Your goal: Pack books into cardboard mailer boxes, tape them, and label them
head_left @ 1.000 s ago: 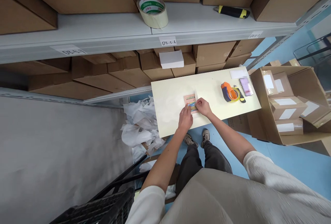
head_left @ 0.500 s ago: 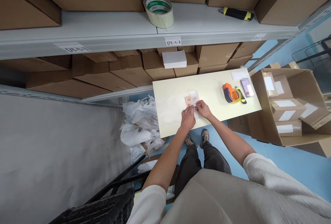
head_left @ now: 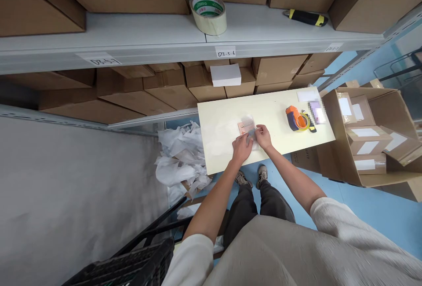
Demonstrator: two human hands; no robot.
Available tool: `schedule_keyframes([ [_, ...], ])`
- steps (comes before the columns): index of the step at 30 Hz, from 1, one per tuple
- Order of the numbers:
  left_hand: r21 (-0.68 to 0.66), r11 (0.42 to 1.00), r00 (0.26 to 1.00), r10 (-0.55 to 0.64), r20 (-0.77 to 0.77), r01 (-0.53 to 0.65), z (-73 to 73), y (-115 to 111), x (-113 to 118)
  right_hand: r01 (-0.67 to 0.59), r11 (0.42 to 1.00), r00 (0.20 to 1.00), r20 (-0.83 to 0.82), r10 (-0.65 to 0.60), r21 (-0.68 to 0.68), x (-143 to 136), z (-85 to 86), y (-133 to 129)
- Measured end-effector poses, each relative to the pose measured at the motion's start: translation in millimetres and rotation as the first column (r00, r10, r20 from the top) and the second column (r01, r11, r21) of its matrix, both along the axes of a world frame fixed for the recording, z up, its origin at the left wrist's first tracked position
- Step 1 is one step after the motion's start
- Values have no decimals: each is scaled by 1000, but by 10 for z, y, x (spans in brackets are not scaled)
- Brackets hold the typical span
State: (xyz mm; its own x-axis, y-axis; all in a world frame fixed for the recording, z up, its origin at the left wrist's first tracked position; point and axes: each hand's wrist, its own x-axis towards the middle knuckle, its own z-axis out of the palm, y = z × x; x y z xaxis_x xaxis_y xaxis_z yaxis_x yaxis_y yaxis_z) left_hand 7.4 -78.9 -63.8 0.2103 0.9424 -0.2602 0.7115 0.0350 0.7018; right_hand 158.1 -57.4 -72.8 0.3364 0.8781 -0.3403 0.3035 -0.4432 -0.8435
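Observation:
On the pale tabletop [head_left: 217,132] lies a small orange-pink printed card [head_left: 243,128], with a translucent plastic bag [head_left: 247,120] at and over it. A greyish, see-through part of the bag spans the gap between my hands. My left hand [head_left: 242,148] is closed at the card's near side, its fingertips pressed together on the bag. To its right, my right hand [head_left: 263,137] pinches the bag's edge between thumb and fingers. Whether the card is inside the bag or under it, I cannot tell.
An orange and purple tape dispenser [head_left: 295,119] sits right on the table, beside a yellow-black cutter [head_left: 312,127]. Further right stands a large carton [head_left: 343,158] holding small labelled boxes. Crumpled white sheets [head_left: 180,163] lie left. A shelf [head_left: 148,31] bears a tape roll [head_left: 211,24].
My right hand has shifted slightly right and up, away from the left hand. The greyish plastic between my hands now shows more widely. The camera view has drifted a little.

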Motion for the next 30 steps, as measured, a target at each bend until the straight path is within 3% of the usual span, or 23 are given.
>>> schedule_keyframes([
  [6,-9,991,989,135,61,-135,172,23,-30,-53,993,997,-55,58,102,-193,225,-40],
  [10,-55,966,947,259,190,-253,189,7,-170,-96,983,972,-196,126,155,-359,279,-25],
  [13,-112,923,884,385,266,-368,120,-35,-325,-144,976,948,-260,183,163,-467,221,-20],
  [17,-94,881,854,473,217,-464,-54,-42,-551,-175,982,975,-124,183,73,-540,55,-60],
  [23,-5,870,870,492,-40,-493,-287,61,-763,-190,982,979,-75,188,-12,-597,-122,-126],
  [30,-4,872,872,489,-30,-489,-314,21,-827,-215,976,976,-26,215,-19,-614,-162,-108],
])
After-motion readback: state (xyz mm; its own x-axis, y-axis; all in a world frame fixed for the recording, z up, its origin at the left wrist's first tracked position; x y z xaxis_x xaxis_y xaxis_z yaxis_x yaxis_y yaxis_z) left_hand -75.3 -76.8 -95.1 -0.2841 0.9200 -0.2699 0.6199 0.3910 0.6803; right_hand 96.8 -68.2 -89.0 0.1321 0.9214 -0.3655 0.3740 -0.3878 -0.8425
